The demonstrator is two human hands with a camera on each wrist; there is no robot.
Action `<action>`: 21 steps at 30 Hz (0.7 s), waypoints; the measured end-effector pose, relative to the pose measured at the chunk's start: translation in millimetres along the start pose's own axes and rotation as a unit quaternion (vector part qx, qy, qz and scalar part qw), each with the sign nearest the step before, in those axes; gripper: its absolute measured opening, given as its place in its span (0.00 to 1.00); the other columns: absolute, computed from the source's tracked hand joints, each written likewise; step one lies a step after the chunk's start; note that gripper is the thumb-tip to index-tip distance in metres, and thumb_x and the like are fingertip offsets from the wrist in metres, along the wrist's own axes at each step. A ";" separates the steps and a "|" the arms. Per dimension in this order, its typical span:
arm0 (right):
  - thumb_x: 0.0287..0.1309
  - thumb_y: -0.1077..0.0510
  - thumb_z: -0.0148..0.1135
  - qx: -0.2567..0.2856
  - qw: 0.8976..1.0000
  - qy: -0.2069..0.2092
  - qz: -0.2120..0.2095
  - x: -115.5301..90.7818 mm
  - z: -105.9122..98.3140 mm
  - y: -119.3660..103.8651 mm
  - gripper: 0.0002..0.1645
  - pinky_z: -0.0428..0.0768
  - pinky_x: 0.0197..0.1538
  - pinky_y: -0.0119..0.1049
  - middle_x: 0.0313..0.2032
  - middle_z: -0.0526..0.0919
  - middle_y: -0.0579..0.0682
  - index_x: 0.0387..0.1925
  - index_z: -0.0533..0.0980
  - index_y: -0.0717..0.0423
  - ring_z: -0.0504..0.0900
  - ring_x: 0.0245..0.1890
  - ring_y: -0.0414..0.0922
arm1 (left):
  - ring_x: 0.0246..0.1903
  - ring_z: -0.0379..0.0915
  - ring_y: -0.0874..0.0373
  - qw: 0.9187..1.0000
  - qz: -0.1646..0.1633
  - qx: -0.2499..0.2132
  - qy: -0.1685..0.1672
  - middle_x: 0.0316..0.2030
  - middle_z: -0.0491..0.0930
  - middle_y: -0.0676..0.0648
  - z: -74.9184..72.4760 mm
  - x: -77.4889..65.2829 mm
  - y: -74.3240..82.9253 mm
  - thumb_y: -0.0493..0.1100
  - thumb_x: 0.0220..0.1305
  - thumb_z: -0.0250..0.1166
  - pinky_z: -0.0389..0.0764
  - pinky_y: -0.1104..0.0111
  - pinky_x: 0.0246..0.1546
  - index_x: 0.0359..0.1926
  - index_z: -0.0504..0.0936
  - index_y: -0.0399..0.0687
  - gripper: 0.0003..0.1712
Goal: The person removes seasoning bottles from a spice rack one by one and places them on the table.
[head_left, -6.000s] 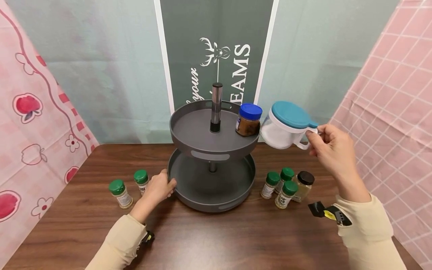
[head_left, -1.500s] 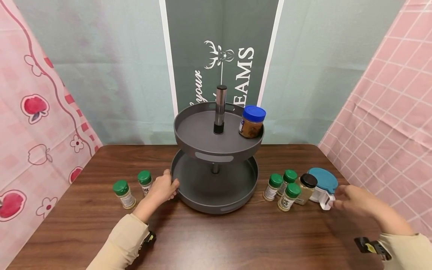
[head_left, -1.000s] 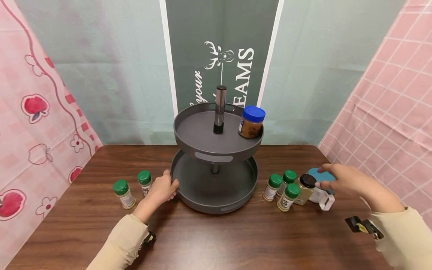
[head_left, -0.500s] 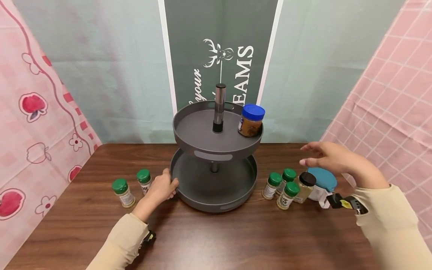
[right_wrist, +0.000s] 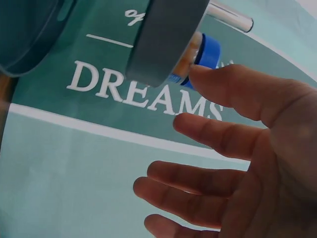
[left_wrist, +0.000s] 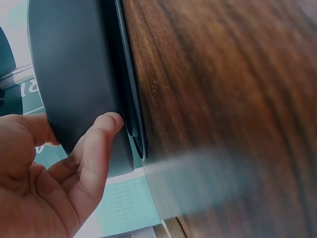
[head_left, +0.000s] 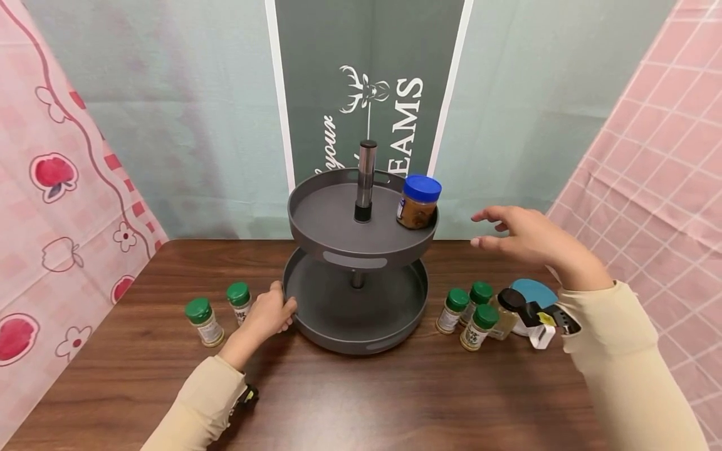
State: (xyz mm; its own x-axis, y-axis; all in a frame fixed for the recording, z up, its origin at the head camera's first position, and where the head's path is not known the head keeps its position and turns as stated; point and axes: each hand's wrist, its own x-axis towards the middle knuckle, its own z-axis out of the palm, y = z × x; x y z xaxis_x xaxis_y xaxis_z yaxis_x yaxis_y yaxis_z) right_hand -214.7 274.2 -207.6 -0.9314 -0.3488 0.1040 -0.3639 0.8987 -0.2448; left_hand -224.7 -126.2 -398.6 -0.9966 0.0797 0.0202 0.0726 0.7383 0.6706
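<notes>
A dark grey two-tier round rack (head_left: 361, 347) stands mid-table. At its lower tray's left edge, my left hand (head_left: 267, 313) grips the wall; in the left wrist view, the thumb goes behind the tray wall (left_wrist: 74, 74) and the fingers curl against its outside. A blue-lidded jar with brown contents (head_left: 418, 203) stands on the upper tray's right side. My right hand (head_left: 530, 238) hovers in the air right of that jar, apart from it. In the right wrist view its fingers (right_wrist: 198, 183) are spread and hold nothing.
Several green-capped spice bottles (head_left: 475, 327) and a black-capped jar (head_left: 504, 316) stand on the table (head_left: 361, 401) at right, beside a blue-lidded white container (head_left: 533, 294) partly hidden by the right wrist. Two green-capped bottles (head_left: 205, 322) stand at left.
My right hand let go of the blue-lidded container on the table at right, then rose and moved left towards the rack's upper tray. The left hand stays at the lower tray.
</notes>
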 end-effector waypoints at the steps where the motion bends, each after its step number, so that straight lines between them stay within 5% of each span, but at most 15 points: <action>1: 0.58 0.46 0.60 0.000 1.000 -0.003 -0.002 1.7 -0.9 -2.1 0.29 0.69 0.48 0.57 0.54 0.73 0.64 0.57 0.71 0.57 0.73 0.50 0.61 | 0.10 0.71 0.60 1.000 0.000 0.000 -0.001 0.14 0.75 0.49 -0.1 0.0 0.0 0.42 0.64 0.52 0.73 0.68 0.15 0.48 0.64 0.29 0.19; 7: 0.59 0.48 0.60 0.012 1.000 0.009 -0.025 15.6 -6.1 -15.8 0.28 0.69 0.49 0.57 0.53 0.73 0.64 0.56 0.71 0.59 0.73 0.51 0.61 | 0.11 0.71 0.60 1.000 -0.003 -0.003 -0.004 0.14 0.75 0.48 -0.6 0.1 -0.3 0.43 0.65 0.52 0.73 0.68 0.15 0.51 0.62 0.28 0.22; 14: 0.58 0.50 0.60 0.053 0.995 0.080 -0.037 34.3 -6.6 -30.2 0.25 0.68 0.50 0.56 0.52 0.75 0.61 0.53 0.71 0.60 0.73 0.50 0.60 | 0.10 0.71 0.60 1.000 -0.003 -0.003 0.001 0.14 0.75 0.49 -1.3 0.3 -0.9 0.42 0.64 0.52 0.73 0.68 0.14 0.53 0.61 0.28 0.23; 21: 0.56 0.50 0.62 0.048 0.993 0.096 -0.047 50.3 -1.6 -35.8 0.34 0.67 0.50 0.59 0.58 0.68 0.64 0.61 0.64 0.58 0.70 0.53 0.62 | 0.10 0.71 0.61 1.000 -0.006 -0.006 0.000 0.14 0.76 0.49 -0.2 0.8 -1.5 0.42 0.64 0.52 0.73 0.68 0.14 0.54 0.61 0.27 0.25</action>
State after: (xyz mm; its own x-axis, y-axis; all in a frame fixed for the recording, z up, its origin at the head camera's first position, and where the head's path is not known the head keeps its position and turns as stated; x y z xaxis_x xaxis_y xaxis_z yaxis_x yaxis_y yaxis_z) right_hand -248.5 224.9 -192.1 -0.8778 -0.3644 0.3109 -0.4570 0.8314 -0.3160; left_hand -225.6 -127.3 -399.4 -0.9974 0.0704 0.0122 0.0600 0.7314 0.6793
